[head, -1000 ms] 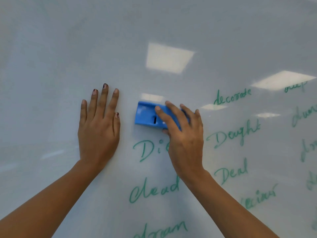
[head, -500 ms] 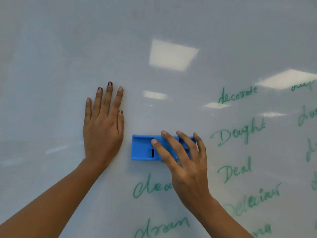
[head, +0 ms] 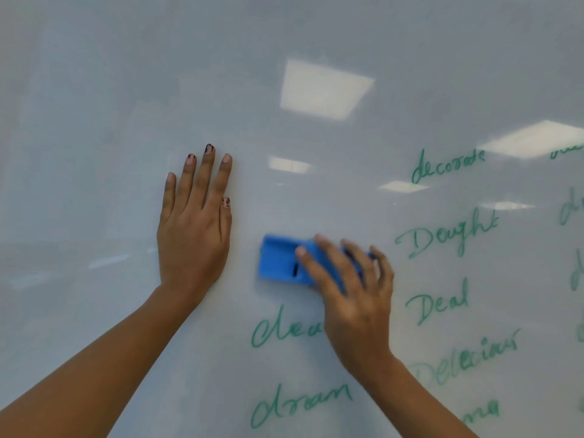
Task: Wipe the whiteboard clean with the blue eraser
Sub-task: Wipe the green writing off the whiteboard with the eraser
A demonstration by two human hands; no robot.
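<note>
Risk findings: your right hand (head: 354, 289) grasps the eraser (head: 284, 260), fingers curled over its top edge, thumb hidden. The eraser lies flat on the whiteboard (head: 126, 90), just toward 4 o'clock from the centre of view, and is blurred. Your left hand (head: 192, 229) is released, palm flat and fingers straight on the board, at 9 o'clock from the eraser and near it. A stroke toward 9 o'clock would likely strike that thumb, so move the hand clear first. Your fingers load only the 3 o'clock half of the eraser, so the free end may lift and leave streaks. At 6 o'clock your wrist covers the tail of the green word (head: 284, 330), and skin dragged across wet-looking ink would probably smear it and soil your arm. The column of words (head: 437, 301) at 3 o'clock is unwiped, and hurried passes there could leave ghosting. A loose hold risks dropping the eraser.
</note>
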